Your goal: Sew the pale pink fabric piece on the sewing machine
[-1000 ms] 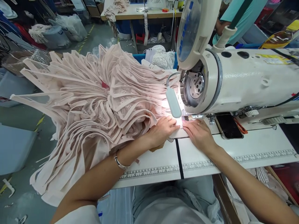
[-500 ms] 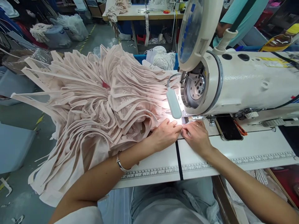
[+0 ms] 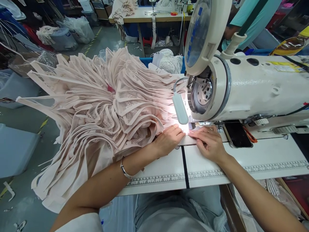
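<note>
A large bundle of pale pink lace-trimmed fabric pieces (image 3: 96, 109) spreads over the left of the sewing table. My left hand (image 3: 169, 139) is closed at the bundle's right edge, its fingertips gripping the pale fabric in the lamp's glare. Across from it, my right hand (image 3: 211, 143) lies with fingers stretched toward the same bright spot, thumb apart, the fingertips touching the fabric's edge. Directly beyond both hands stands the white sewing machine (image 3: 253, 85); its needle area is hidden behind a small grey-green lamp (image 3: 180, 108). Glare washes out the fabric between the fingertips.
A phone (image 3: 238, 133) and orange-handled snips (image 3: 249, 134) lie right of my right hand. A printed ruler (image 3: 156, 178) runs along the table's front edge. A magnifier-like clear shield (image 3: 199, 33) rises above the machine head. Another person's sleeve (image 3: 262, 19) shows behind.
My right hand has shifted slightly right, its fingers straightening and its thumb coming away from the pinch. My left hand has drawn a little left, so a gap opens between the hands.
</note>
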`<control>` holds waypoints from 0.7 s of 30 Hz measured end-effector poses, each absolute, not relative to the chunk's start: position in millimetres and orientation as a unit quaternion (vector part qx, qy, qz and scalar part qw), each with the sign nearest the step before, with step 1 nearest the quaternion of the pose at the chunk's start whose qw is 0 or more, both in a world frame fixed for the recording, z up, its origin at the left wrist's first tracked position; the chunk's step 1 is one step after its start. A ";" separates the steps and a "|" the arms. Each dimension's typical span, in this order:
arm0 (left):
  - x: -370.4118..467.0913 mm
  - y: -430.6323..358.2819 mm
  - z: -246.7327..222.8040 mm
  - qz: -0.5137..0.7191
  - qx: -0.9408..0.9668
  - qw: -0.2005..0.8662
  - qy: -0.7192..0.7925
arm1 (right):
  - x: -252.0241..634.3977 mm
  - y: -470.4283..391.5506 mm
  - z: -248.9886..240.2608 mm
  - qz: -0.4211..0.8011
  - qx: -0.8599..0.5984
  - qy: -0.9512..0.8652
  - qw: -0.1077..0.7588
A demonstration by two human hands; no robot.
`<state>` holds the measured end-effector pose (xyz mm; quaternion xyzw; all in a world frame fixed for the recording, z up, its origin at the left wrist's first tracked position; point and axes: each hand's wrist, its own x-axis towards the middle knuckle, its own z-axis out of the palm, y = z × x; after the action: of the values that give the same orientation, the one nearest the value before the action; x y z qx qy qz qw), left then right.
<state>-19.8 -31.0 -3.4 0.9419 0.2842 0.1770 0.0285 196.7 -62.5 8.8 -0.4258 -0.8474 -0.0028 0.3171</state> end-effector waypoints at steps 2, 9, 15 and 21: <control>-18.8 -30.9 -3.5 0.181 0.942 0.030 0.282 | 196.5 -62.6 10.3 -0.016 -0.409 -0.858 0.310; -18.3 -31.7 -2.6 0.184 0.926 0.073 0.321 | 202.6 -59.7 5.9 0.010 -0.426 -0.861 0.276; -22.6 -31.7 2.2 0.160 0.929 0.113 0.314 | 204.8 -60.2 0.6 0.012 -0.461 -0.851 0.251; -24.2 -30.5 2.0 0.149 0.932 0.124 0.306 | 203.8 -60.4 -2.6 -0.013 -0.436 -0.858 0.270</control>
<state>-24.2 -30.5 2.0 0.9321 0.3063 0.1490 0.1236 203.8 -60.4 -2.6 -0.4365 -0.8582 -0.0129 0.2697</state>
